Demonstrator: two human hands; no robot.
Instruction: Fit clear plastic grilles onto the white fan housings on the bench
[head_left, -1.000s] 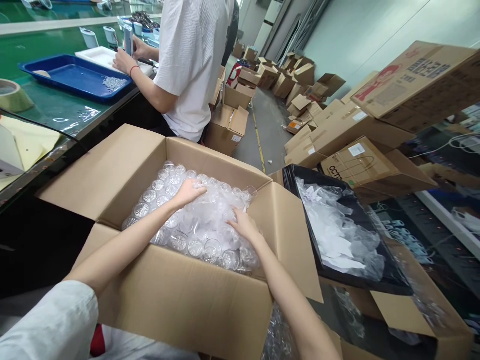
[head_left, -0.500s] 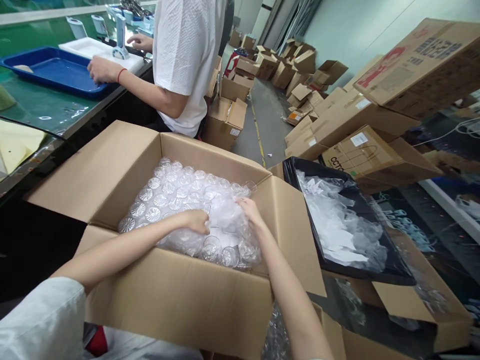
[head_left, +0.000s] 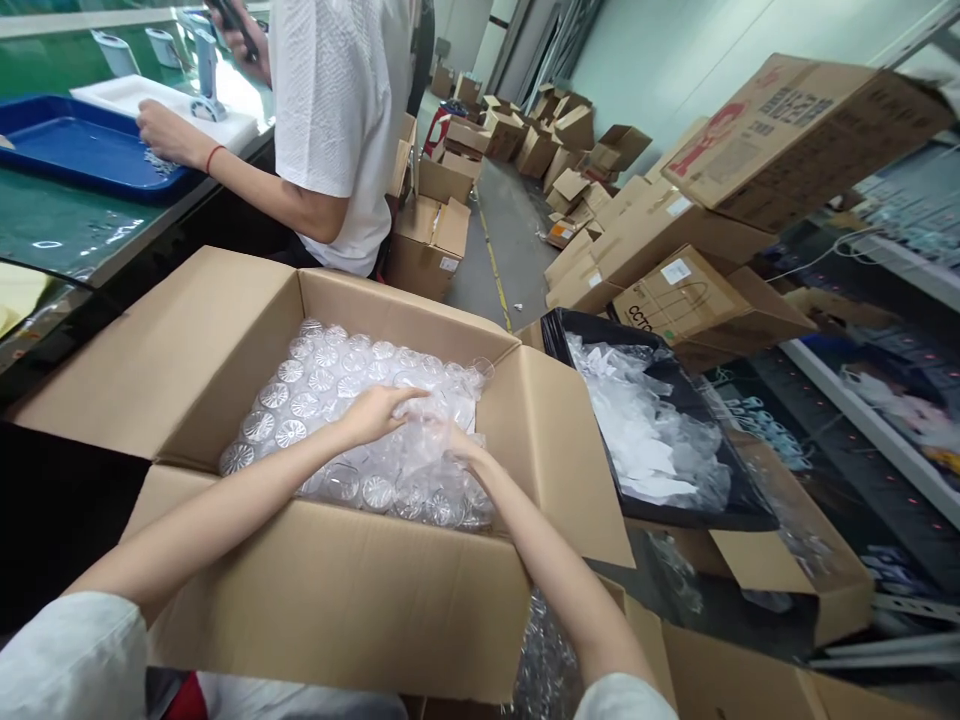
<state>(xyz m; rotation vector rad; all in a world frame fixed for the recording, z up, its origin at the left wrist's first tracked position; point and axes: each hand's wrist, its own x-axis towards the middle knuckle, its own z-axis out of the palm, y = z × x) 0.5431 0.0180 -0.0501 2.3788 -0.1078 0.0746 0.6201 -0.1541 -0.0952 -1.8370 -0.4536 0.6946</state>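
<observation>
An open cardboard box stands in front of me, holding rows of clear, round, ribbed plastic cups. Over the cups at the right lies a crumpled clear plastic bag. My left hand is at the bag's left side, thumb and fingers closed on the film. From the right, my right hand grips the same plastic; its fingertips are partly hidden by it.
A black-lined bin of white and clear wrapping stands right of the box. Stacked cartons rise behind it. At the left, a co-worker works at a green bench beside a blue tray.
My left hand first came down toward the front of the box in a fist, then rose back to the middle. The bag is now bunched between my hands. The co-worker has reached into the tray.
</observation>
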